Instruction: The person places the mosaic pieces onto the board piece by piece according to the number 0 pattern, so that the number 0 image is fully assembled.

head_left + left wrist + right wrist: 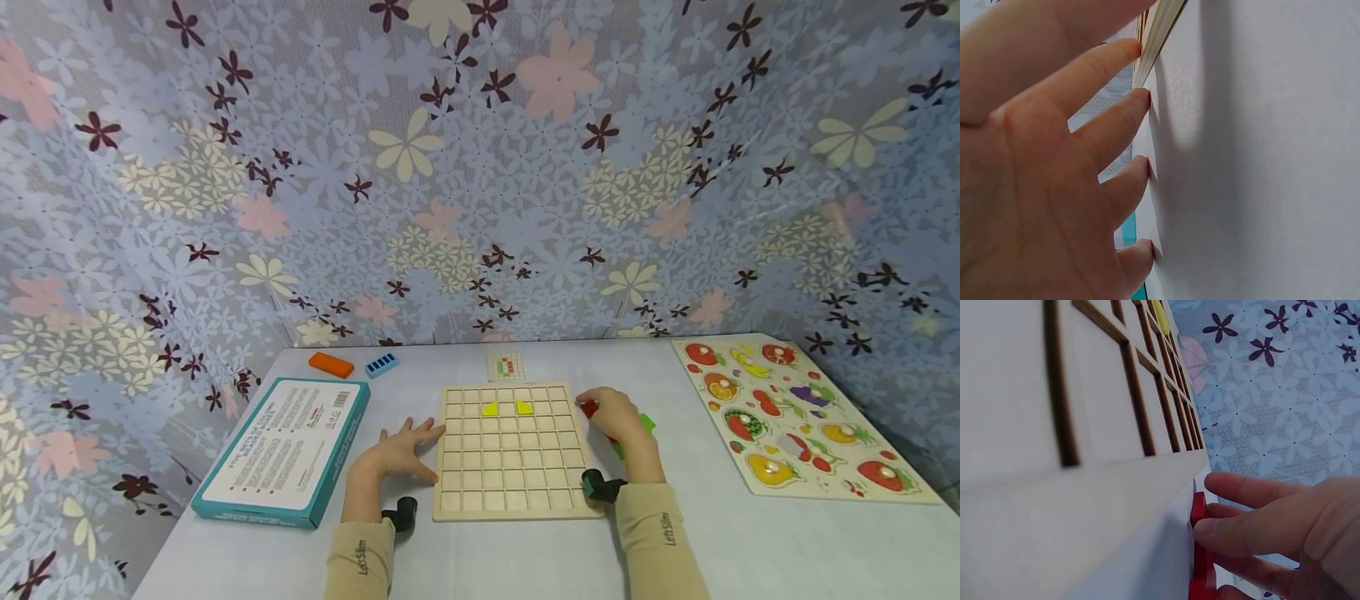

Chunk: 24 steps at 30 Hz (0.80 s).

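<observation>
- My left hand [401, 451] lies flat, palm down, fingers [1124, 111] spread and straight, their tips pressing down.
- My left forearm, in a beige sleeve, runs back toward me with a black wrist camera.
- My right hand [617, 414] is arched, fingers [1254, 489] curled down and pinching.
- My right forearm, sleeved alike, angles in from below.

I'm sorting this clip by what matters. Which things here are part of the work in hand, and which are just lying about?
In use:
- wooden grid board, steadied by the left hand
- two yellow pieces in its cells
- red piece, touched by the right hand
- green pieces
- pattern card

Lying about:
- fruit puzzle
- teal box
- orange block
- blue block
</observation>
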Motion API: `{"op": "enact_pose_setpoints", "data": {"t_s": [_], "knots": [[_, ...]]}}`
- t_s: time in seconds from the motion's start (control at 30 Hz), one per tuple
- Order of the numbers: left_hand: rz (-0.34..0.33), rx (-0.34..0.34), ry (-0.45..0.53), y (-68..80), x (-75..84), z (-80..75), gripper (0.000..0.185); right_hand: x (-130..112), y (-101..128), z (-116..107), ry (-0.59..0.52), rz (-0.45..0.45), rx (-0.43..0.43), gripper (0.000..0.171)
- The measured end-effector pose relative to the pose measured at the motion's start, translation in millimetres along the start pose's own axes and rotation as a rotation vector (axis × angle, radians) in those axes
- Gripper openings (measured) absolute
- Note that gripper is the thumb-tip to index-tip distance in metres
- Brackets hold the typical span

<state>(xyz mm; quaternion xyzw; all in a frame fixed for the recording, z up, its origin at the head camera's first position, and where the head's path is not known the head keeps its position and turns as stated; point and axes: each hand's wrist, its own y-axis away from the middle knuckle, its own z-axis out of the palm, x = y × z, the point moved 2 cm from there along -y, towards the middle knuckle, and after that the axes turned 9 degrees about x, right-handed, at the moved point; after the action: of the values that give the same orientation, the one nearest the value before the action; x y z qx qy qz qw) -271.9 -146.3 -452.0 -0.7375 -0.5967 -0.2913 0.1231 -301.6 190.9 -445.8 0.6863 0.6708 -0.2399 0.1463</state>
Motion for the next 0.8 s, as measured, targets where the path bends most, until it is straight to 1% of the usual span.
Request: {"op": "enact_pose_setpoints", "data": {"t_s": [0.2,0.4,0.57,0.7,0.8], "knots": [[-0.001,0.006,0.007,1.9,1.0,-0.6,0.081,1.9,0.7,-0.1,-0.010,-0.020,0.003,0.032],[0.000,0.006,0.010,2.4,1.4,-1.1,0.081,5.2,-0.3,-1.4,-0.005,-0.052,0.027,0.039],[-0.001,0.006,0.016,0.9,0.2,-1.3,0.081,5.9,-1.4,-3.9,-0.037,-0.059,0.043,0.036],[0.002,0.004,0.018,-0.5,-0.5,-1.5,0.082,6.1,-2.3,-5.2,-0.059,-0.045,0.034,0.036],[0.003,0.003,0.019,-1.1,-0.9,-1.5,0.082,5.3,-2.5,-5.7,-0.063,-0.057,0.020,0.039]]}}
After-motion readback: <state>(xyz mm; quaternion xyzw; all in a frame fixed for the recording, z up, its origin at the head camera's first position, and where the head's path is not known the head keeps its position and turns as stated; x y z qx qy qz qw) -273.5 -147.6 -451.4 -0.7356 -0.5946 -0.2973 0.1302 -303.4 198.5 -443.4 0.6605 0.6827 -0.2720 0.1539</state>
